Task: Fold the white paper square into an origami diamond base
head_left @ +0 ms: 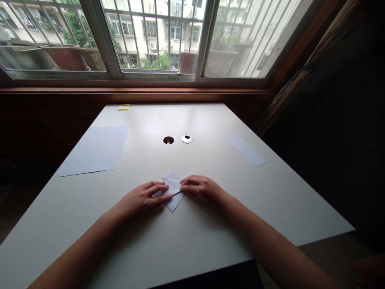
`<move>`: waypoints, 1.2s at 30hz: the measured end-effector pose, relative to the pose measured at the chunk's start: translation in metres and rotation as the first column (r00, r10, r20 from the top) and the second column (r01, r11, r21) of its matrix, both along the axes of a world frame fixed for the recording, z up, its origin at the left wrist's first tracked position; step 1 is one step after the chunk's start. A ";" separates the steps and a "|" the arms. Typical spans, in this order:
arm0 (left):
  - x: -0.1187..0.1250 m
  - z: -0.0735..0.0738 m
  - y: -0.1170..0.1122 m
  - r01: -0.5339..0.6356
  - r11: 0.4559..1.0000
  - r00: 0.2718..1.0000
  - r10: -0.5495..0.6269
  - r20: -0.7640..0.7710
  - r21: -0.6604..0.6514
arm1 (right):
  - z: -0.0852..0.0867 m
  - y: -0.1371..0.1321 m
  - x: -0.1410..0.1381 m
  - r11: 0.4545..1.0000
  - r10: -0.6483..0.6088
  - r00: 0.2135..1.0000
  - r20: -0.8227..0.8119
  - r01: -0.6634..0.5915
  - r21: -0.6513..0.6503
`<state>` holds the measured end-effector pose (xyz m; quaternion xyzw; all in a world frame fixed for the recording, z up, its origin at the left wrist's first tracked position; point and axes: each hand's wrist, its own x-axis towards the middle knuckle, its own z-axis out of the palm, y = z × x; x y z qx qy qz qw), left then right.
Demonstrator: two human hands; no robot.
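A small sheet of white paper [173,204], folded into a diamond shape with a raised flap across its middle, lies on the white table between my hands. My left hand [147,195] holds its left side, the fingertips on the upper flap and the thumb along the fold's edge. At the right corner, my right hand [201,186] pinches the paper between bent fingers and thumb. Part of each side of the paper is hidden under the fingers.
Larger white sheets [96,148] lie at the left and a paper strip [248,151] at the right. Toward the back are a round cable hole [168,140], its white cover ring [186,139] and yellow sticky notes [123,107]. A barred window [156,36] stands behind the table.
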<state>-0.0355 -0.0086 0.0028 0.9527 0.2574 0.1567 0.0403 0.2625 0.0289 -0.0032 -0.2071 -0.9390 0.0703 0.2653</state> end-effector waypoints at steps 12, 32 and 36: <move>0.001 0.000 -0.001 0.011 1.000 1.000 -0.011 -0.002 0.022 | -0.001 0.000 0.001 1.000 0.006 0.999 0.036 -0.006 0.011; 0.000 -0.001 -0.005 0.005 0.999 1.000 -0.005 0.000 0.046 | 0.012 -0.007 0.003 0.997 0.054 0.995 0.088 -0.059 0.046; -0.001 -0.001 -0.005 0.007 0.999 1.000 -0.006 -0.013 0.039 | 0.013 -0.005 0.009 0.999 0.030 0.995 0.092 -0.033 0.032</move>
